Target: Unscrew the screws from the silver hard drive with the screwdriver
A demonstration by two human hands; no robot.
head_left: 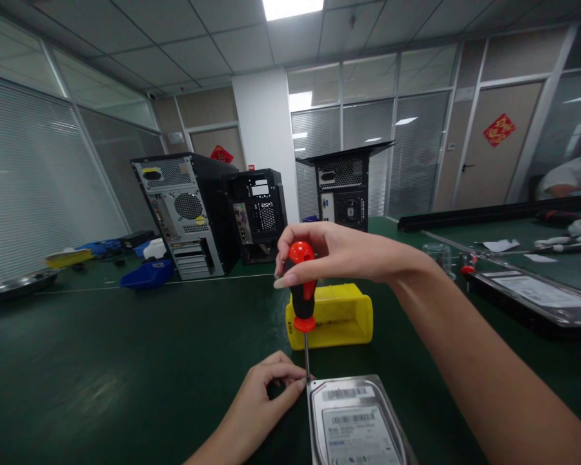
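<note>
My right hand (pixel 339 253) grips the red and black handle of a screwdriver (pixel 304 303), which stands upright. Its metal shaft points down to the far left corner of a silver hard drive (pixel 361 426) lying label up on the green table. Beside that same corner, my left hand (pixel 266 394) is closed, thumb and fingertips pinched together near the screwdriver's tip. What those fingers hold, if anything, is too small to make out. Just behind the screwdriver lies a yellow bin (pixel 343 316), its open side facing me.
Computer cases (pixel 198 213) stand at the back, one with its panel raised. A blue tray (pixel 148 274) and a metal dish (pixel 19 284) are on the left. Toward the right lie another hard drive (pixel 537 290) and a small red-handled tool (pixel 468 261). A person (pixel 571 177) is at the far right.
</note>
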